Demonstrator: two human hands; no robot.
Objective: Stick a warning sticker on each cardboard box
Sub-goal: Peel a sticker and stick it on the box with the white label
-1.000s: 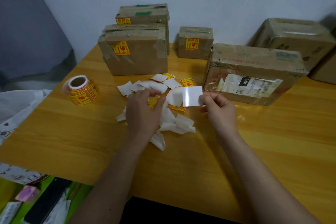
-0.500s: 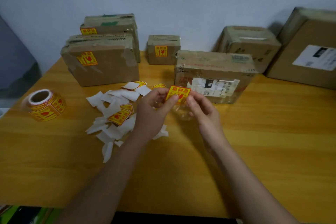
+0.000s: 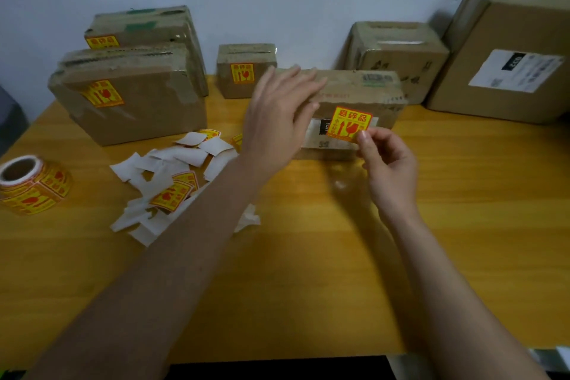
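The warning sticker (image 3: 349, 124) hangs at the front face of the middle cardboard box (image 3: 354, 95), pinched at its lower corner by the right hand (image 3: 387, 163). The left hand (image 3: 279, 114), fingers straight, reaches over the box's top. Held by one corner, the sticker may land crooked or crease.

- warning sticker (image 3: 349, 124): yellow square, red print and border, hanging upright in front of the near box's front face, over its white label; bottom right corner being pinched by right hand (image 3: 389, 167) fingers (image 3: 364, 136). Can't tell if it's touching the box.
- near box (image 3: 354, 92): brown cardboard, worn tape, sitting centre on the worktop (image 3: 308, 271); left hand (image 3: 277, 114) reaching flat over its left end.
- three stickered boxes sitting behind on the left: large front one (image 3: 138, 108), one behind it (image 3: 145, 31), small one (image 3: 245, 69) at the wall.
- two unstickered boxes sitting back right: medium (image 3: 398, 60), large with white label (image 3: 505, 58).
- sticker roll (image 3: 32, 183) lying at the far left edge.
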